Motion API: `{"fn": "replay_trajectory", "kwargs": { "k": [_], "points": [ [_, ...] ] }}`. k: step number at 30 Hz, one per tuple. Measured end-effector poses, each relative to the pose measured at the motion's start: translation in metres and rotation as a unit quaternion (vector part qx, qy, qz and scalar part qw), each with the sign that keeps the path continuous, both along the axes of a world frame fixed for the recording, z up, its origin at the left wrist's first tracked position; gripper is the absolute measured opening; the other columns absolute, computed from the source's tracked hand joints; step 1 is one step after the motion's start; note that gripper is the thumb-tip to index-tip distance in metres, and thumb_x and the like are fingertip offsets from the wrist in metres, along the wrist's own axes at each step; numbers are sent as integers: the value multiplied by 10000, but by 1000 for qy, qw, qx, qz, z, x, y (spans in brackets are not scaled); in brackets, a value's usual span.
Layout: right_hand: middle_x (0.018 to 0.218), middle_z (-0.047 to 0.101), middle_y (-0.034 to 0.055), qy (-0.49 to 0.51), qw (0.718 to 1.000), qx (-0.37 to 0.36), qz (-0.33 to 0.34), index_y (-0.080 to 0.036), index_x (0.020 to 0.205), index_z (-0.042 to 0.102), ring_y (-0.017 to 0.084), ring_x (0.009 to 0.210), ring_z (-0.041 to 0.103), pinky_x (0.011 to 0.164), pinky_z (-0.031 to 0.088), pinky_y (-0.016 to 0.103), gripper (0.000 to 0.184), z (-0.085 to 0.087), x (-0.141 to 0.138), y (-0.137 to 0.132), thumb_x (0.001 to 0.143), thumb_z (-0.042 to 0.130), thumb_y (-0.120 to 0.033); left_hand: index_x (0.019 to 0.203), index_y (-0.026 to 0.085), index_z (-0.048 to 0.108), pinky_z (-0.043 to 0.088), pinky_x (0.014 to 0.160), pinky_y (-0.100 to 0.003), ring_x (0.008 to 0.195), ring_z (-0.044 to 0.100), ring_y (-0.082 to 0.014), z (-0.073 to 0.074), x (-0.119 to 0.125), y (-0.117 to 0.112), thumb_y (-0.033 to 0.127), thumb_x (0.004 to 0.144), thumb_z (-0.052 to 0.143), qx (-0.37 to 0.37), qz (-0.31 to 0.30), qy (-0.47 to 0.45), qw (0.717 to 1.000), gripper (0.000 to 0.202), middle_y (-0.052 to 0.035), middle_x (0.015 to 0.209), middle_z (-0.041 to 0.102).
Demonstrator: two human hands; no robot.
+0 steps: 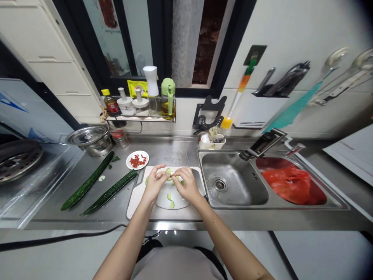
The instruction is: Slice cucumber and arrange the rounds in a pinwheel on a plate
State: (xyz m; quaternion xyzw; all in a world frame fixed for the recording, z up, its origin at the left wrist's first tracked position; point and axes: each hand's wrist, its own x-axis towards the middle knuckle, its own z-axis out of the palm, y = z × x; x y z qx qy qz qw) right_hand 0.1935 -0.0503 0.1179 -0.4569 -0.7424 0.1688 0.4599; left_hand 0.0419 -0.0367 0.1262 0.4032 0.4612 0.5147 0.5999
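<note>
My left hand (155,182) and my right hand (186,184) meet over the white cutting board (136,206). Both are closed in a pinch, thumbs and fingertips together on a small pale-green cucumber slice (170,177), partly hidden by the fingers. Cut cucumber pieces (171,203) lie below the hands, on a pale surface with a curved front edge. More green bits show around the fingers. To the left, two whole dark-green cucumbers, one farther left (87,182) and one nearer the board (110,192), rest on the steel counter. A white plate (128,162) holds chopped red pieces.
Right of the board is a steel sink (237,194); a red plastic bag (287,184) fills the second basin. A lidded pot (90,142) and a red-capped jar (120,139) stand at the back left. Above them, a rack (151,118) carries bottles. A knife holder (259,111) hangs on the wall.
</note>
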Motion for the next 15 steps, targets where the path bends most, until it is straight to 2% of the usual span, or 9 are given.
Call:
{"fn": "replay_trajectory", "kwargs": {
  "k": [7, 15],
  "points": [
    [821, 644, 25, 32, 999, -36, -8, -226, 803, 632, 187, 885, 555, 812, 428, 328, 128, 1, -3, 1, 879, 532, -256, 1108, 199, 520, 396, 681, -223, 661, 570, -101, -3, 0, -1, 403, 630, 753, 29, 8, 25, 999, 569, 51, 679, 585],
    [763, 654, 14, 109, 985, -136, 2, -207, 765, 637, 155, 775, 576, 682, 438, 266, 115, -13, -6, 7, 826, 563, -271, 1145, 200, 532, 387, 682, -219, 659, 555, -98, -13, -2, 0, 363, 669, 727, 52, 20, 56, 997, 539, 54, 683, 580]
  ]
}}
